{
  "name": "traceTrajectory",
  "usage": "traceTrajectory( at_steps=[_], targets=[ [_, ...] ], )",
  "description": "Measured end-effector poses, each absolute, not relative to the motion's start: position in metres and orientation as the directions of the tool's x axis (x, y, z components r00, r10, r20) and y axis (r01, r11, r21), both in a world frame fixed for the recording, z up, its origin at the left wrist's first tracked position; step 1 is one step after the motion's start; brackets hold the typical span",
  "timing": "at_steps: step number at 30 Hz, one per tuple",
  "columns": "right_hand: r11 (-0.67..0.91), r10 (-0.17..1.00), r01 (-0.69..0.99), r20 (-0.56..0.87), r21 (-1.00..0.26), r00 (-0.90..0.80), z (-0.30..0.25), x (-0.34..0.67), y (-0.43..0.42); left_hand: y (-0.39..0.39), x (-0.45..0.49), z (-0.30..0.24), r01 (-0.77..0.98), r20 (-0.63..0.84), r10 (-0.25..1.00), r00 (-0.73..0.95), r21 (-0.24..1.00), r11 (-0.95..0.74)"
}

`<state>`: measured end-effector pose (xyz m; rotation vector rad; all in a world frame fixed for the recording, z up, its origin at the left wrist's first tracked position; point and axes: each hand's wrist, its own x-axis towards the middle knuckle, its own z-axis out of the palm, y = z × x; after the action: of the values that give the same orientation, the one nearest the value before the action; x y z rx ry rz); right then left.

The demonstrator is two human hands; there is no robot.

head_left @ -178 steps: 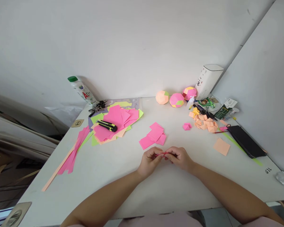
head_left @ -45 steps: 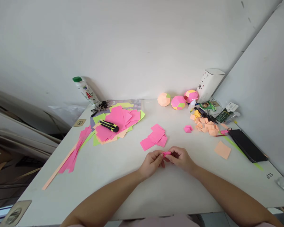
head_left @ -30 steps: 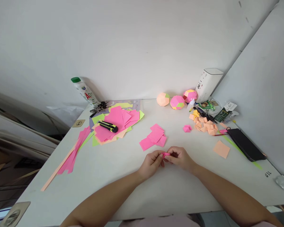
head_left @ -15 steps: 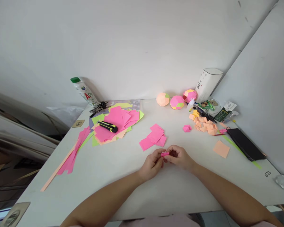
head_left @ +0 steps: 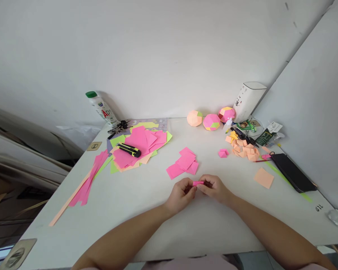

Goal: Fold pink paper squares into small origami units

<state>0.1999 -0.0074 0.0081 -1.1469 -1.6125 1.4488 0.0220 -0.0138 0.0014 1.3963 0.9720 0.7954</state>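
Left hand [head_left: 180, 195] and right hand [head_left: 216, 188] of the person, meeting above the near part of the white tabletop [head_left: 157, 228]; the fingers of each are closed in a pinch on one small piece of folded pink paper [head_left: 198, 183]. This piece lies roughly level between the two sets of fingertips, its upper face exposed and its ends partly hidden by them.

Just beyond the hands, several loose pink sheets [head_left: 186, 161] overlap flat on the table. To the right of these rests a single peach square [head_left: 264, 177], with a black pouch [head_left: 294, 173] near it at the table's right side. To the left, long paper strips [head_left: 86, 187] in pink, peach and green lie crossed.

Farther back, a folded pink unit [head_left: 223, 153] stands apart, just beside a heap of peach folded pieces [head_left: 245, 150]. Opposite, a utility knife [head_left: 129, 150] lies on a spread pile of coloured paper [head_left: 141, 137], with a bunch of keys [head_left: 119, 127] behind it.

Along the wall [head_left: 171, 56]: a green-capped bottle [head_left: 103, 110], tilted in this view; a peach ball [head_left: 193, 118], a pink ball [head_left: 211, 122] and a multicoloured ball [head_left: 227, 113], all faceted; and a tall white container [head_left: 247, 101].
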Motion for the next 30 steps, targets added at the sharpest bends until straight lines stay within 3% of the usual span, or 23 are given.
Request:
traceTrajectory(
  at_steps=[10,18,30],
  targets=[
    [0.185,0.922,0.272,0.07,-0.944,-0.382,0.013,0.194,-0.013,-0.014,0.022,0.001,0.018,-0.09,0.887,0.453,0.996,0.092],
    [-0.028,0.932,0.17,-0.087,-0.985,-0.352,0.016,0.196,-0.012,-0.012,0.023,0.005,-0.087,-0.124,0.905,0.407,0.981,0.174],
    [-0.172,0.924,-0.001,-0.161,-0.985,-0.346,0.006,0.201,-0.008,-0.009,0.022,0.004,-0.155,-0.158,0.918,0.364,0.962,0.227]
  ],
)
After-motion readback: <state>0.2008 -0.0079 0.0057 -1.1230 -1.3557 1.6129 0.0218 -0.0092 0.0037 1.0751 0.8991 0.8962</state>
